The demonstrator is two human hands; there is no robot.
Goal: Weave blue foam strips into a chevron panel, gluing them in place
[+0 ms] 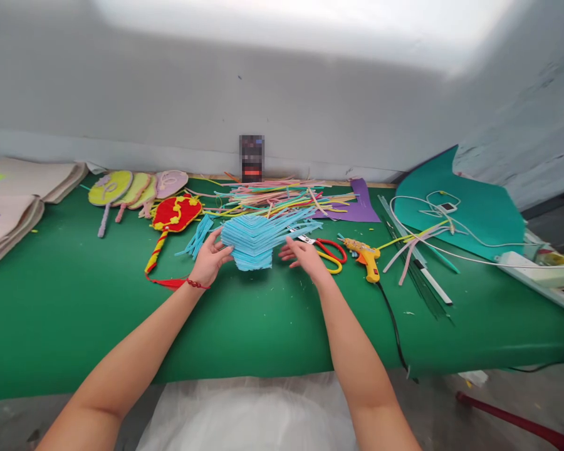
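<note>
A light blue piece made of fuzzy craft stems (pipe cleaners) (251,241) laid side by side in a V pattern is held up in front of me. My left hand (209,260) grips its left edge between thumb and fingers. On the right side its loose stem ends fan out. Near those ends my right hand (301,255) has its fingers apart and seems to hold nothing; whether a fingertip touches a stem I cannot tell. Scissors with red and yellow handles (333,254) lie just beyond my right hand. Short blue stem pieces (198,238) lie left of the blue piece.
A yellow glue gun (365,258) with a black cord lies to the right. A red and yellow fan (176,214) and several pastel fans (110,189) are at left. Multicoloured stems (272,195) pile at the back by an upright phone (252,158). Teal sheet (474,207) stands right.
</note>
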